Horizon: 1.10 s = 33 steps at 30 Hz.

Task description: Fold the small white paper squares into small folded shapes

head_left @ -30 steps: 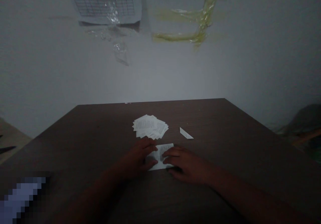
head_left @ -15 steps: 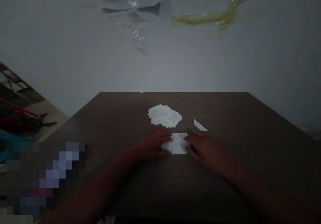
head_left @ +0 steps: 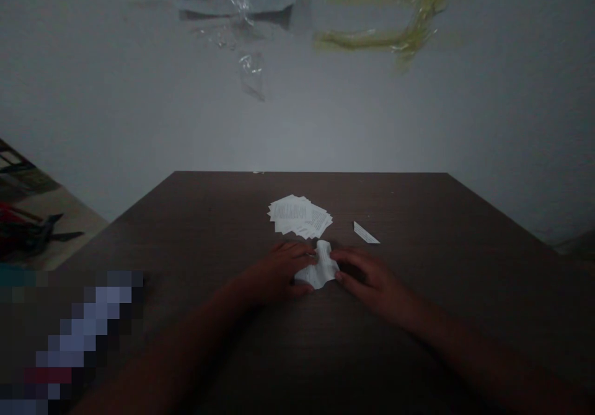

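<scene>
A small printed sheet of paper (head_left: 320, 271) lies on the table between my hands, its right part curled up and its middle creased. My left hand (head_left: 288, 268) rests on the left edge, with the thumb at the near corner and fingers on the far side. My right hand (head_left: 367, 275) grips the raised right edge between thumb and fingers. Just beyond is a loose, fanned pile of printed paper slips (head_left: 300, 217). To its right lies a narrow folded paper strip (head_left: 366, 233), apart from both hands.
The dark wooden table (head_left: 223, 210) meets a pale wall (head_left: 297, 130). Taped papers and yellow tape (head_left: 362, 40) hang on the wall. A blurred-out patch (head_left: 79, 334) covers the lower left. Red and dark items (head_left: 23, 229) lie on the floor beyond the table's left edge.
The sheet was nearly flat; now its right side is bent up and pushed leftward by my right hand. My hands are closer together. The view has shifted slightly.
</scene>
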Tool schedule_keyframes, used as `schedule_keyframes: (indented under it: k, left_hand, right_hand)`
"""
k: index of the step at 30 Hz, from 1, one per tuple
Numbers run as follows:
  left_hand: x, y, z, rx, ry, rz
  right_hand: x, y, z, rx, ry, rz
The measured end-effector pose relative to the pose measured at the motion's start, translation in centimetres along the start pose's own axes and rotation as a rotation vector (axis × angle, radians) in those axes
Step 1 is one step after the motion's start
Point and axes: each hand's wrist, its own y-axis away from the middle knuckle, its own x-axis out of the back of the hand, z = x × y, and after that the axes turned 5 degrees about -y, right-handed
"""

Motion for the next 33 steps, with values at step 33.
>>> schedule_keyframes:
  k: [33]
  left_hand:
    - [1.6,1.6,-1.9,-0.020,0.227,-0.007]
  right_hand:
    - [-0.2,-0.6,0.7,0.346,0.202,-0.158]
